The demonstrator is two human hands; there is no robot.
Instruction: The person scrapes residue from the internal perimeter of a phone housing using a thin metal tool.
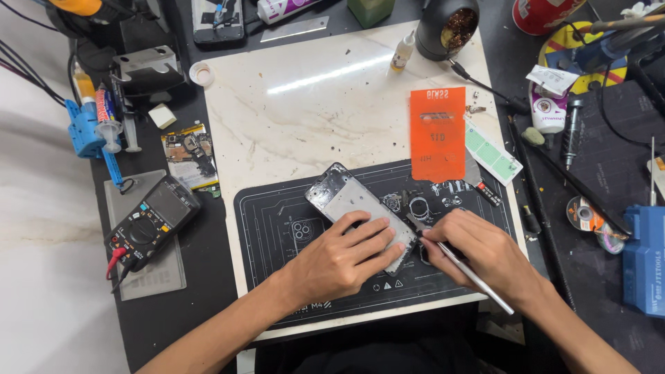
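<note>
Two hands meet at one end of the phone frame, which lies slantwise on the dark work mat, its long axis running up and away from the fingers. The left hand lies flat over its near end, fingers spread, pressing. The right hand is just beside that end, fingers closed around metal tweezers, tip touching the frame's near corner
</note>
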